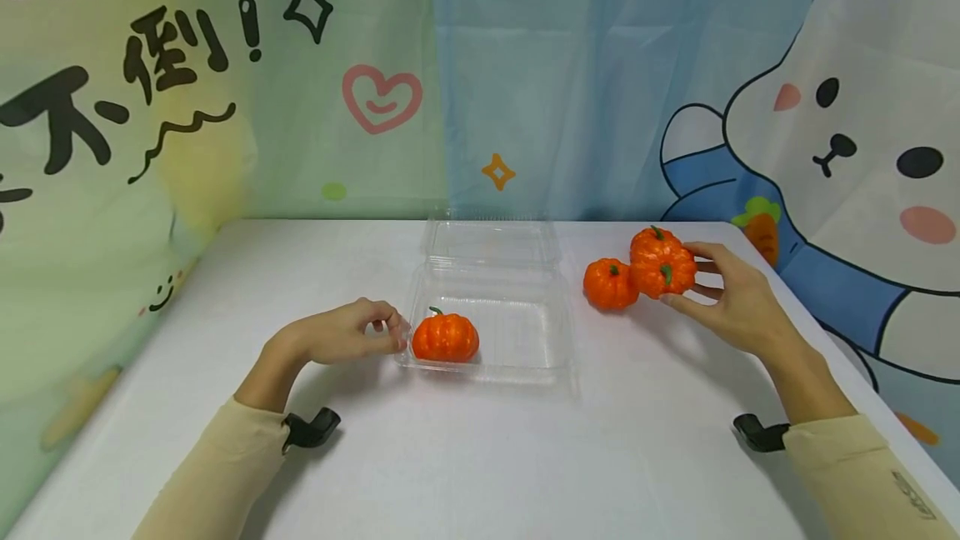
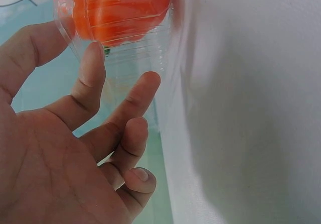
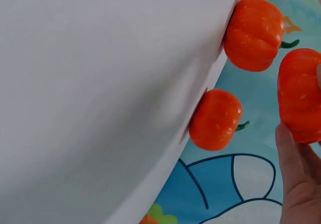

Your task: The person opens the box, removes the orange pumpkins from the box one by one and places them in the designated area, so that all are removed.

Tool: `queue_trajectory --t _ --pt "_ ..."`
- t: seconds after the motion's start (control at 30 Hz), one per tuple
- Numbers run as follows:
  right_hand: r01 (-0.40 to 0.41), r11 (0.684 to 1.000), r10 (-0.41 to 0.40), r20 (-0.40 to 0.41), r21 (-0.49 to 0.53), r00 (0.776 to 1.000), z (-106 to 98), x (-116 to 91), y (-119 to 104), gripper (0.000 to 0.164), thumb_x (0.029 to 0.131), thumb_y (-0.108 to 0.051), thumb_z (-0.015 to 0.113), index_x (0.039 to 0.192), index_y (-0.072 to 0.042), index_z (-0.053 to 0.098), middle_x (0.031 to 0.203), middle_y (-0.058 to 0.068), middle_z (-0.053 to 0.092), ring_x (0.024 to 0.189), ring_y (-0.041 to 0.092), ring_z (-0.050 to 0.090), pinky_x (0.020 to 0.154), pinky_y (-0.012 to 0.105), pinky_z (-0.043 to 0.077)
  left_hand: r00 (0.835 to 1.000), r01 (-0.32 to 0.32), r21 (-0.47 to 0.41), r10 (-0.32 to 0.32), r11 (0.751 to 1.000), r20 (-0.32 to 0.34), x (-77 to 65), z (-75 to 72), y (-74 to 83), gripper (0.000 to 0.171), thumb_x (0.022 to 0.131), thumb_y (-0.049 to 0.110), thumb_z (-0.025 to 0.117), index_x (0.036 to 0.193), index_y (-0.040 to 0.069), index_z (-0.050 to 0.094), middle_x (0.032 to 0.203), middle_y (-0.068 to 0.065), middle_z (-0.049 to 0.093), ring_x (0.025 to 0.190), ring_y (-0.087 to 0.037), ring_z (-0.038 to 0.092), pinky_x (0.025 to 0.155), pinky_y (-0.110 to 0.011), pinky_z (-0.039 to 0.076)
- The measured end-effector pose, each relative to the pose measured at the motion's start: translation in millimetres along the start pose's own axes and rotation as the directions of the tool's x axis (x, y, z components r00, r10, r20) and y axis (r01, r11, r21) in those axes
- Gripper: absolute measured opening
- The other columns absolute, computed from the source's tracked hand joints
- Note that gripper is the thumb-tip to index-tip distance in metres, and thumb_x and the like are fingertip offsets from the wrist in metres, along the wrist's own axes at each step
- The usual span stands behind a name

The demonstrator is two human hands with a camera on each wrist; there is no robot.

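Note:
At the left end of a clear plastic clamshell box (image 1: 525, 372), my left hand (image 1: 352, 330) pinches the box's edge between thumb and forefinger. The other fingers of that hand are bent and touch nothing, as the left wrist view shows. Inside the box, at its front left, sits an orange pumpkin (image 1: 446, 337) with a green stem. My right hand (image 1: 723, 294) grips a second pumpkin (image 1: 663, 270) by its side, raised off the table. Two more pumpkins stand on the table near it, one to the left (image 1: 609, 284) and one behind (image 3: 215, 119), partly hidden in the head view.
The box's lid (image 1: 491, 242) lies folded open toward the back. A white table (image 1: 480, 457) carries everything. Behind it hangs a printed cloth (image 1: 525, 90) with cartoon figures. A black wrist mount (image 1: 311, 427) sits at each sleeve cuff.

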State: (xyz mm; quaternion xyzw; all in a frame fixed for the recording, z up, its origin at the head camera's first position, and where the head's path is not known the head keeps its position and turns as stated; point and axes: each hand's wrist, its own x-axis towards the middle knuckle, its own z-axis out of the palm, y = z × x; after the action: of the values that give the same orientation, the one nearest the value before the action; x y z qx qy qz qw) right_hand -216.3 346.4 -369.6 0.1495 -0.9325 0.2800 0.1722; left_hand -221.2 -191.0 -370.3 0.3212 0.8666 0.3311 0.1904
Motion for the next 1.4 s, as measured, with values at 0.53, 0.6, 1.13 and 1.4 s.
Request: queue_trajectory --t 0.53,0.6,1.13,1.4 --pt "-0.100 0.994 0.103 0.057 -0.053 0.993 -7 -9 20 0.083 0.091 -0.027 0.080 0.153 0.004 0.034 0.143 0.032 0.041 0.116 0.057 0.054 0.083 0.058 0.054 1.000 0.025 -0.014 -0.025 1.000 0.007 -4.1 2.9 -3.6 0.013 0.098 0.029 0.063 0.093 0.017 0.066 0.106 0.004 0.069 0.102 -0.020 0.056 0.087 -0.037 0.043" --pt "-0.094 0.994 0.098 0.065 -0.059 0.993 -7 -10 22 0.080 0.092 -0.026 0.078 0.151 0.005 0.035 0.142 0.033 0.040 0.116 0.058 0.052 0.084 0.061 0.052 1.000 0.021 -0.008 -0.021 1.000 0.003 -4.5 3.7 -4.5 0.013 0.099 0.029 0.062 0.093 0.018 0.066 0.107 0.004 0.069 0.105 -0.020 0.057 0.089 -0.038 0.043" --pt "-0.194 0.964 0.228 0.186 -0.184 0.956 -13 -8 43 0.083 0.102 -0.036 0.064 0.152 0.016 0.023 0.144 0.044 0.033 0.124 0.061 0.041 0.098 0.073 0.040 1.000 0.020 0.010 -0.020 1.000 -0.001 -1.1 -0.1 -1.3 0.009 0.098 0.028 0.063 0.093 0.021 0.067 0.108 0.006 0.069 0.104 -0.019 0.057 0.089 -0.038 0.043" --pt "-0.209 0.952 0.252 0.187 -0.224 0.949 -14 -9 46 0.078 0.102 -0.028 0.064 0.148 0.021 0.026 0.140 0.046 0.032 0.122 0.059 0.040 0.099 0.072 0.040 0.999 0.040 0.015 -0.040 0.999 -0.007 -0.4 -1.5 -0.7 0.012 0.097 0.031 0.063 0.092 0.021 0.066 0.115 0.004 0.070 0.108 -0.020 0.056 0.089 -0.038 0.043"
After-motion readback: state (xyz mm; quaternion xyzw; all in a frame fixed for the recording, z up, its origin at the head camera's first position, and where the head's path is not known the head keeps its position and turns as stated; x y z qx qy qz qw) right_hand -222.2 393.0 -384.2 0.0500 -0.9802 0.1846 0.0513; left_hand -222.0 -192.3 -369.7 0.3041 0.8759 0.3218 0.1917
